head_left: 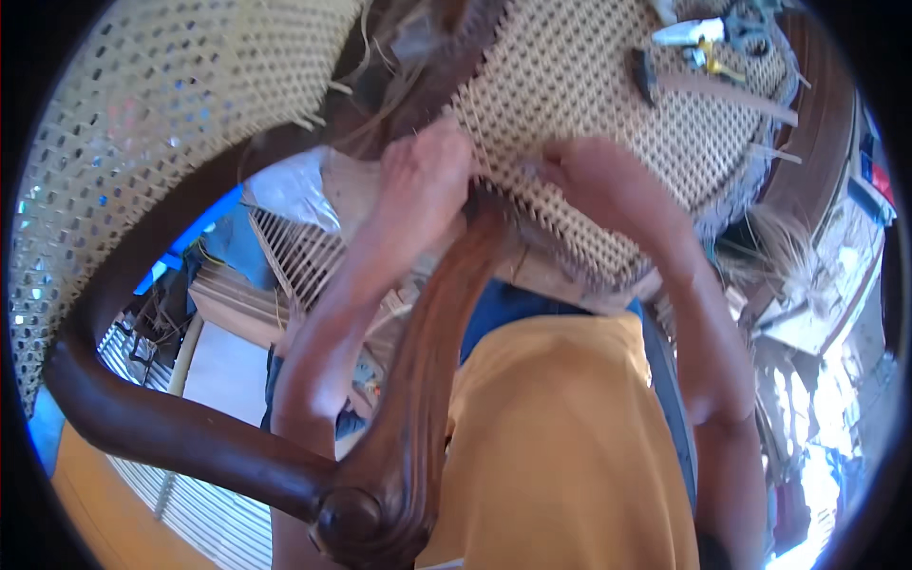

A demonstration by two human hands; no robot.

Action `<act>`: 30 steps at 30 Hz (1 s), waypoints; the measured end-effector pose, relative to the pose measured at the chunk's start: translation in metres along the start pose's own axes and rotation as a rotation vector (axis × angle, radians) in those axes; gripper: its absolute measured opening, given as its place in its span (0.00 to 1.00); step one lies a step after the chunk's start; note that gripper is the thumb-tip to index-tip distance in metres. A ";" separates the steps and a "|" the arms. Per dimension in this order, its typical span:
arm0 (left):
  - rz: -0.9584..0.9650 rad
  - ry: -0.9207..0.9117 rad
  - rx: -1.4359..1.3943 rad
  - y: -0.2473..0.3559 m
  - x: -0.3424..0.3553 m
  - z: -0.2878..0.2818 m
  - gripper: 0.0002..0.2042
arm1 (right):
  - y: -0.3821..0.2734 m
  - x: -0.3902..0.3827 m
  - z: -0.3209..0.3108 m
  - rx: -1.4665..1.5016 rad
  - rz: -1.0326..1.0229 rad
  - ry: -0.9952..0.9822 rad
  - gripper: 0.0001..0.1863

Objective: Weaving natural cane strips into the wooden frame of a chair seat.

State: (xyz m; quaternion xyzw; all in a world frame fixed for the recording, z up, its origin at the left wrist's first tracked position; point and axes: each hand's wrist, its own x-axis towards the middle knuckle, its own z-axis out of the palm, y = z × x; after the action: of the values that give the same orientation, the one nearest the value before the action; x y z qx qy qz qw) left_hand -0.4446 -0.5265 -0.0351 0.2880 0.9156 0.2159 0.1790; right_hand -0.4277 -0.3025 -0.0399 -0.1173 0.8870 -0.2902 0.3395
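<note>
A woven cane seat [570, 95] in a dark wooden chair frame lies before me, with cut strand ends along its edge. At its left edge, my left hand [427, 176] is closed, its fingers pressed down beside the dark frame. My right hand [603, 180] hovers over or touches the near part of the weave, fingers pinched together. Whatever either hand grips is too small or hidden to make out. Between my forearms curves a carved brown armrest [418, 380]. The cane backrest [190, 104] rises at the left.
On the far right of the seat lie a hammer [731, 95], scissors [750, 28] and a white-handled tool [689, 33]. A clear plastic bag [299, 190] is left of my left wrist. Loose pale fibres [793, 247] bunch at the right. The armrest's scrolled end [351, 518] juts toward me.
</note>
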 end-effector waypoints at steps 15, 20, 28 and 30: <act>-0.006 0.105 0.001 0.000 0.001 0.014 0.06 | -0.029 0.001 0.050 0.343 0.215 0.297 0.16; -0.060 0.014 0.029 0.007 0.011 0.010 0.04 | -0.023 0.006 0.053 0.339 0.246 0.326 0.15; -0.535 -0.257 -0.471 0.040 0.014 -0.035 0.08 | -0.011 0.019 0.044 0.265 -0.006 0.312 0.11; -0.615 -0.227 -0.427 0.031 -0.001 -0.032 0.08 | -0.014 0.018 0.040 0.233 -0.055 0.316 0.09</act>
State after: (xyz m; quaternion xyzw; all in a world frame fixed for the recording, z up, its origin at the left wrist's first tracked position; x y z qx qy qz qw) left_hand -0.4445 -0.5141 0.0076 -0.0215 0.8680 0.3046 0.3916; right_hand -0.4138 -0.3380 -0.0652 -0.0543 0.8862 -0.4146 0.1993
